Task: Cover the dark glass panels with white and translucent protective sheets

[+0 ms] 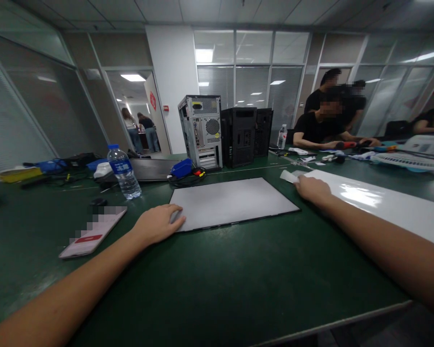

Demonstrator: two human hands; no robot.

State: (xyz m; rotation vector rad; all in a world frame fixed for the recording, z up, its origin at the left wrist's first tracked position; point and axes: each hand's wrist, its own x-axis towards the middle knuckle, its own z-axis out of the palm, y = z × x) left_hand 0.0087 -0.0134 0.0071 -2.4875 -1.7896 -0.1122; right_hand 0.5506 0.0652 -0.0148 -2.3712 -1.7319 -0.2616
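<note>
A flat panel point(231, 202) with a whitish face and thin black border, like the backlight part of a screen, lies on the green table. My left hand point(161, 221) rests at its left edge, fingers over the face and thumb apart from them. To the right of the panel, my right hand point(314, 189) is closed on a crumpled, translucent white piece point(289, 176), whether cloth or film I cannot tell. Beside and partly behind my right forearm lies a large glossy white sheet point(379, 197), which reflects the ceiling light.
A water bottle point(124, 171) and a phone point(94, 236) are on the left. Computer cases point(202, 130) stand behind the panel, near a blue connector with cables point(183, 168). Across the table, a person in black point(313, 129) works among tools and a white fan-like part point(408, 161).
</note>
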